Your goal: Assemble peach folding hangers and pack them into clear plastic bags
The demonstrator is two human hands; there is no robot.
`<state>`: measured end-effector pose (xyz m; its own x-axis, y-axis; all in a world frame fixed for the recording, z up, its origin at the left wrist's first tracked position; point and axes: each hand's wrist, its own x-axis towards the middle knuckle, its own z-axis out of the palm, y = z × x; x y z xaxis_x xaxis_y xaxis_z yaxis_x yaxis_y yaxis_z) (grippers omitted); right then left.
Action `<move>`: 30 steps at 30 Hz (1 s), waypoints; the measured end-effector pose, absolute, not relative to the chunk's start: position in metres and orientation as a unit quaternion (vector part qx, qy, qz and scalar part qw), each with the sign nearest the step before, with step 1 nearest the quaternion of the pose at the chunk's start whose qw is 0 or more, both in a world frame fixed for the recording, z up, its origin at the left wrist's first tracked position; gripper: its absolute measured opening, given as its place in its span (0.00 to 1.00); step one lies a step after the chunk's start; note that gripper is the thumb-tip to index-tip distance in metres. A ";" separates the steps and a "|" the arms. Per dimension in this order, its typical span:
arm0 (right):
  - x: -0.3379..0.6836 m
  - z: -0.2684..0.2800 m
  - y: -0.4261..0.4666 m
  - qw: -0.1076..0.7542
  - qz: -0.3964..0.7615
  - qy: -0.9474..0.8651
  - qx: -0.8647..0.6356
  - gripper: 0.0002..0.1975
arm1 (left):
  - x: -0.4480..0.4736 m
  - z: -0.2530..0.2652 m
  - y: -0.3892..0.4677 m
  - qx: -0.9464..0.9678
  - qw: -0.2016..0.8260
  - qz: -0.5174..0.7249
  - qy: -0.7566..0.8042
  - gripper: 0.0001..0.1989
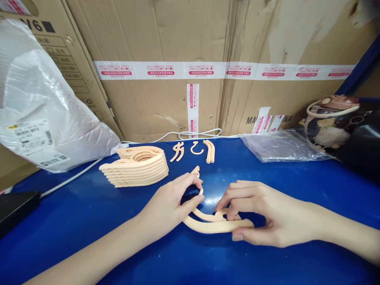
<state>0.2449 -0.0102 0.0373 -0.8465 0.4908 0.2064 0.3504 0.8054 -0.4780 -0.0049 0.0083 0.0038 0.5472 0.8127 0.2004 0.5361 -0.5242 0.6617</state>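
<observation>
A beige plastic folding hanger (204, 227) lies low over the blue table between my hands, its arms folded together in a curve. My left hand (173, 196) is closed in a pinch, thumb against fingertips, on a slim curved piece that looks like the hanger's hook (196, 170). Part of the hanger's left end is hidden behind that hand. At the other end, my right hand (264, 211) grips the hanger, thumb in front and fingers behind. A stack of similar beige hangers (139, 170) sits to the left, beyond my left forearm.
Behind are loose beige hooks (196, 148) and slim curved strips (209, 151). A clear plastic bag (285, 146) and a bottle with a strap (329, 122) stand at the right. A white parcel bag (53, 107) leans at left. Cartons (166, 107) and a white cable (166, 135) line the back.
</observation>
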 end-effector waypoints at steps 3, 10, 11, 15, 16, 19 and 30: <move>0.244 0.036 -0.010 0.162 0.242 -0.928 -0.231 0.04 | -0.005 0.003 0.009 0.838 0.272 0.254 0.399 0.03; 0.242 0.032 -0.009 0.140 0.207 -0.934 -0.255 0.14 | -0.006 0.002 0.008 0.851 0.238 0.241 0.400 0.05; 0.242 0.031 -0.008 0.137 0.190 -0.942 -0.242 0.15 | -0.006 0.002 0.007 0.855 0.232 0.239 0.397 0.06; 0.244 0.028 -0.003 0.125 0.119 -0.959 -0.227 0.17 | -0.006 0.004 0.007 0.867 0.235 0.224 0.377 0.07; 0.245 0.028 -0.001 0.123 0.103 -0.959 -0.231 0.17 | -0.006 0.004 0.008 0.868 0.244 0.225 0.370 0.09; 0.248 0.024 0.005 0.134 0.060 -0.957 -0.250 0.16 | -0.008 0.002 0.011 0.867 0.267 0.242 0.345 0.14; 0.251 0.010 0.021 0.210 0.033 -0.931 -0.295 0.10 | -0.007 0.007 0.004 0.910 0.186 0.191 0.318 0.20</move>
<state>0.2505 0.0213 0.0102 -0.7376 0.5645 0.3706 0.5364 0.8232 -0.1862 -0.0073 0.0042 0.0072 0.7250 0.6493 0.2298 0.5068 -0.7289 0.4604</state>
